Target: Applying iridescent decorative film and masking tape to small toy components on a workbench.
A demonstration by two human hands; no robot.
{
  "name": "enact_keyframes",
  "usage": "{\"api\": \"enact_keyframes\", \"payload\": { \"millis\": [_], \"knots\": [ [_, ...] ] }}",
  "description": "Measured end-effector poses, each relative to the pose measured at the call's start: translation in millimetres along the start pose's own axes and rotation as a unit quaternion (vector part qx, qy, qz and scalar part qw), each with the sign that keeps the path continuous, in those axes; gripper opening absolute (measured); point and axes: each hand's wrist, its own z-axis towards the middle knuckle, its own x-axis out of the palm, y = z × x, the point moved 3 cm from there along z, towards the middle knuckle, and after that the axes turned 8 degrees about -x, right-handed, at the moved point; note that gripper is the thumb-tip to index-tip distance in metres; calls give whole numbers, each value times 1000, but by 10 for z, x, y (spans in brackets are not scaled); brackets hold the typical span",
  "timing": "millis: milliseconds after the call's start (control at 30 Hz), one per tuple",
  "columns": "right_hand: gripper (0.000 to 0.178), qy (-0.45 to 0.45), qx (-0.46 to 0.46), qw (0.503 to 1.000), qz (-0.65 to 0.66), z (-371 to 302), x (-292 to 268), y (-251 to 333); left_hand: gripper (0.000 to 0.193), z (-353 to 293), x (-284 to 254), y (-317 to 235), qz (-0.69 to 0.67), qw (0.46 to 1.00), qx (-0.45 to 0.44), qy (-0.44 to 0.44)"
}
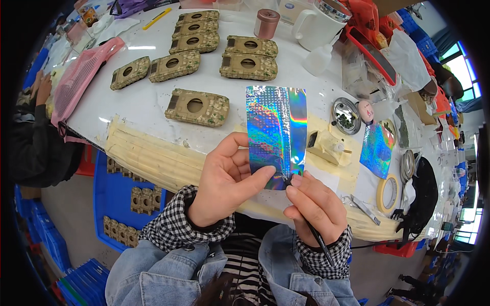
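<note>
Two hands meet at the lower end of a holographic sheet point(276, 130), held up over the near edge of the table, right of the camouflage model hull point(218, 109). The sheet is a tall rectangle, shiny blue with rainbow glare; rows of small raised-looking shapes cover much of it, and a smoother strip runs down its right side. The left hand point(222, 178) clamps its lower left part, thumb in front and fingers behind. The right hand point(320, 210) has thumb and forefinger together at the lower right corner, gripping a slim black tool point(319, 238); whether they also pinch the sheet I cannot tell.

Yellowish tape covers the table's near edge point(153, 148). Open white tabletop lies left of the hull. Room is tighter on the right, with a pale block point(326, 147), metal dish point(346, 113) and tape roll point(382, 196).
</note>
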Motion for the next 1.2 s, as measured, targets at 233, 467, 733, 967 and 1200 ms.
{"api": "enact_keyframes", "payload": {
  "millis": [233,467,733,967,1200],
  "knots": [
    [34,6,3,1000,-5,-3,3,0,37,-3,2,-11,4,1000,-1,-1],
    [33,16,-11,1000,-11,13,-1,-5,38,-7,1,-13,4,1000,-1,2],
    [31,23,-16,1000,-14,10,-1,-6,38,-4,1,-6,5,1000,0,0],
    [31,22,-16,1000,-12,-5,-14,-10,38,-2,-6,6,3,1000,-4,5],
    [30,-22,14,999,-27,-29,-44,14,39,-8,7,-1,7,1000,-6,1]
  ]
}}
